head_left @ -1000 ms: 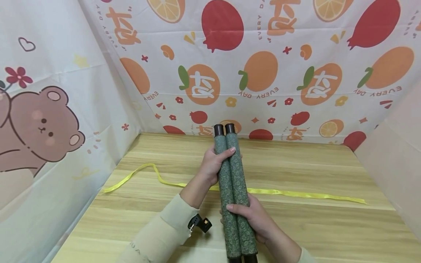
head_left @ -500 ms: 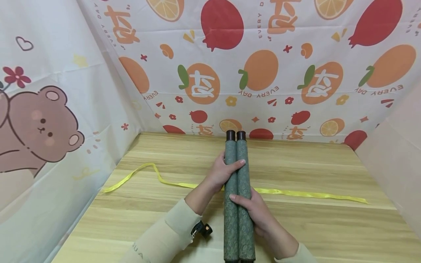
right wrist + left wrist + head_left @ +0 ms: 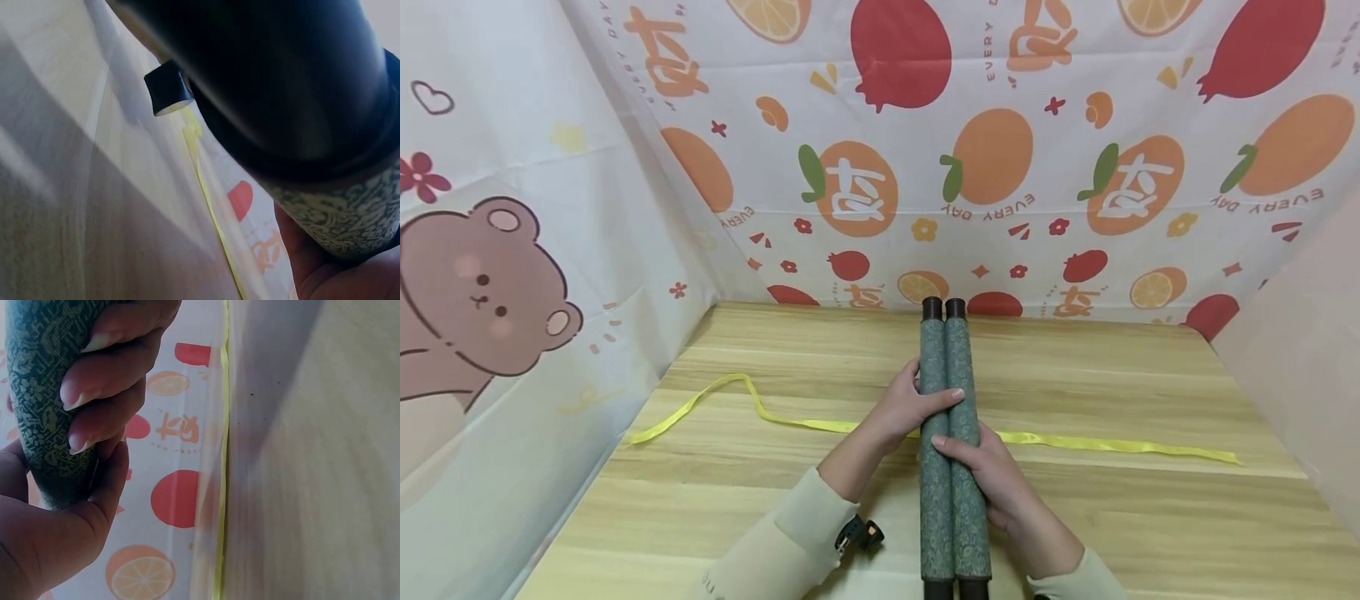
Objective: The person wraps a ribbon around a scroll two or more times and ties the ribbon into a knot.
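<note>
A rolled scroll [image 3: 936, 508] in green patterned brocade, two rolls side by side with dark end knobs [image 3: 300, 81], stands nearly in line with my view at the middle. My left hand [image 3: 901, 407] grips it from the left, the thumb lying across both rolls. Lower down, my right hand [image 3: 1000, 473] holds it from the right, thumb over the front. In the left wrist view, curled fingers [image 3: 106, 381] wrap the brocade. A yellow ribbon [image 3: 1097, 442] lies stretched over the table, passing behind the scroll.
The wooden table [image 3: 1150, 517] meets a fruit-printed cloth [image 3: 992, 242] at the back and a bear-printed cloth [image 3: 625, 208] on the left. A black wrist camera [image 3: 859, 533] sits on the left sleeve.
The scroll has shifted right and turned from a slant to nearly straight. Along it, my hands have come closer together, left downward and right upward. The ribbon lies as before.
</note>
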A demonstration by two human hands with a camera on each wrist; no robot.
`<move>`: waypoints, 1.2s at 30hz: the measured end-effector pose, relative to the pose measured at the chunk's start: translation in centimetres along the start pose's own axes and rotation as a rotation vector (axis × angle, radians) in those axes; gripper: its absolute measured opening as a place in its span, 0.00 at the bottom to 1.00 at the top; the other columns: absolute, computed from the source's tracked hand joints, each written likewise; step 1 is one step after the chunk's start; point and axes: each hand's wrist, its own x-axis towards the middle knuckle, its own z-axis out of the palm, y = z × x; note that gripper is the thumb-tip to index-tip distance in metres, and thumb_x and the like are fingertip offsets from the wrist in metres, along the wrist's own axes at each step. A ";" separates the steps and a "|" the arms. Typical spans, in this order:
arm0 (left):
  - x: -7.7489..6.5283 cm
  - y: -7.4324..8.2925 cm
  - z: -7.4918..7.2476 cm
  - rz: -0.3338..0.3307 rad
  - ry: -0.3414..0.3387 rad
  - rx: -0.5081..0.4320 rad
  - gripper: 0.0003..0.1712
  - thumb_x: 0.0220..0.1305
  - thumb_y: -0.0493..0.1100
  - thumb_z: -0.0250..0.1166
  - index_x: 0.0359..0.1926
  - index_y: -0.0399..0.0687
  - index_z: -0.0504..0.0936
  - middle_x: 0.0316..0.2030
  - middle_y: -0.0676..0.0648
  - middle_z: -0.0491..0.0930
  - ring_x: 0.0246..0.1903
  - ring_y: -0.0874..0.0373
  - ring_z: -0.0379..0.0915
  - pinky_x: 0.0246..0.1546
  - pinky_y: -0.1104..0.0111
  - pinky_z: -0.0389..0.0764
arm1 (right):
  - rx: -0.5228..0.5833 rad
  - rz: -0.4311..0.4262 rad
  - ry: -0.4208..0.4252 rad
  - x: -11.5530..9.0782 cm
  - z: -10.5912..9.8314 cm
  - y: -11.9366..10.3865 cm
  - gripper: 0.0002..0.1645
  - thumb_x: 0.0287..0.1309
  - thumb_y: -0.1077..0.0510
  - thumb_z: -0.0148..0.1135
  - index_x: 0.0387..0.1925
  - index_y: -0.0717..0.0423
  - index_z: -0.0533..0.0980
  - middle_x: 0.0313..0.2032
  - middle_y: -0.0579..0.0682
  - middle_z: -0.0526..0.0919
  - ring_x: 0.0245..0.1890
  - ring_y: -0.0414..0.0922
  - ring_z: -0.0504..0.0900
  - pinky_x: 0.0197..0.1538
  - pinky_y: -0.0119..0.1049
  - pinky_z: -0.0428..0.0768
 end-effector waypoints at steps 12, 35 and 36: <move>0.0 0.3 -1.2 -0.048 -0.054 0.009 0.46 0.56 0.48 0.68 0.70 0.47 0.53 0.52 0.37 0.77 0.45 0.52 0.77 0.42 0.57 0.82 | -0.013 0.013 0.046 1.0 -0.5 0.0 0.30 0.58 0.52 0.62 0.59 0.53 0.64 0.43 0.57 0.77 0.41 0.55 0.79 0.42 0.48 0.81; -0.5 0.9 -1.5 -0.095 -0.051 0.194 0.48 0.57 0.43 0.67 0.72 0.46 0.48 0.43 0.34 0.78 0.29 0.53 0.79 0.22 0.64 0.82 | -0.198 -0.077 0.190 2.1 -0.5 1.1 0.49 0.57 0.47 0.63 0.70 0.31 0.43 0.67 0.55 0.58 0.51 0.53 0.73 0.50 0.48 0.75; -0.3 0.5 -1.6 -0.092 -0.045 0.202 0.49 0.57 0.44 0.67 0.72 0.48 0.48 0.43 0.34 0.78 0.29 0.52 0.79 0.22 0.63 0.82 | -0.217 -0.082 0.200 2.1 -0.5 1.1 0.51 0.57 0.46 0.63 0.71 0.29 0.40 0.69 0.54 0.53 0.52 0.54 0.72 0.51 0.48 0.74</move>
